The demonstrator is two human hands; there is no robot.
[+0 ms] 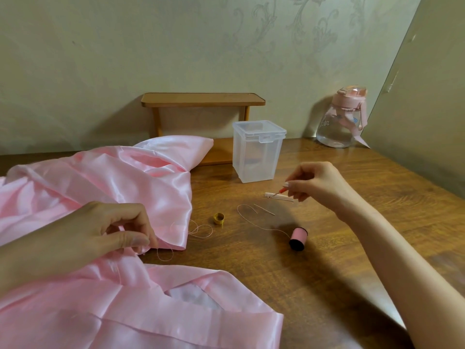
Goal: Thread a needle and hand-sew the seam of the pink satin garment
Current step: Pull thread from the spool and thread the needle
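- l hand [100, 235] pinches the pink garment [113, 177] edge w/ a loose thread, left of spool [298, 238].
- r hand [319, 182], beyond spool, fingers curled on red-handled tool [283, 189].
- needle [264, 209] lies on bench [327, 260] just beyond spool; threaded? can't tell. seam sewing prob. still to do.
- no legible writing; bottle [344, 117] print too small.

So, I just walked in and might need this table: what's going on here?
Sewing work. The person's left hand pinches the edge of a shiny pink satin garment, where loose thread trails. The right hand holds a small red-handled tool above the brown wooden table. A thin metal needle, gold ring thimble and pink thread spool lie on it, not held.
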